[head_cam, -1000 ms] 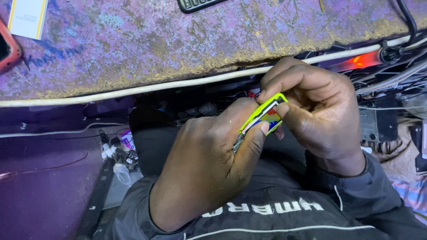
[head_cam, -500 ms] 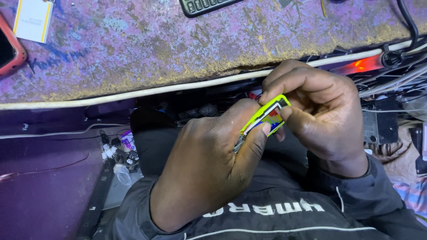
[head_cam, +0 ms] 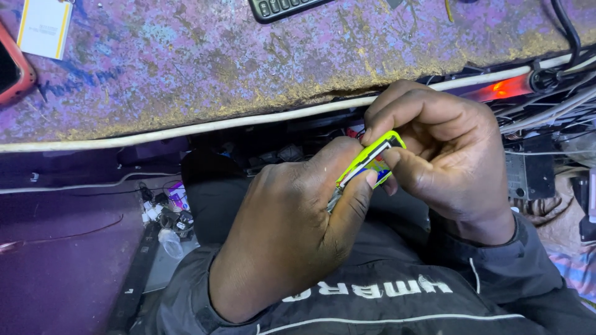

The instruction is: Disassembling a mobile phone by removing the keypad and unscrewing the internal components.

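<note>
My left hand [head_cam: 292, 229] and my right hand [head_cam: 434, 155] meet below the front edge of a worn purple worktop [head_cam: 248, 68]. Between them they pinch a small flat yellow-green object [head_cam: 369, 160] with a dark strip along its edge and a bit of blue beneath. My left thumb presses on its lower end, where a thin metal part sticks out. My right fingers curl over its upper end. Most of the object is hidden by my fingers. Both sleeves are dark.
A dark keypad [head_cam: 282, 7] lies at the worktop's far edge. A white and yellow card [head_cam: 43, 26] and a red-cased phone [head_cam: 12, 71] sit at the left. Cables and a glowing red light [head_cam: 503, 88] are at the right. Small clutter [head_cam: 164, 214] lies on the floor.
Both hands with the yellow-green object have stayed nearly in place. The view has shifted only slightly.
</note>
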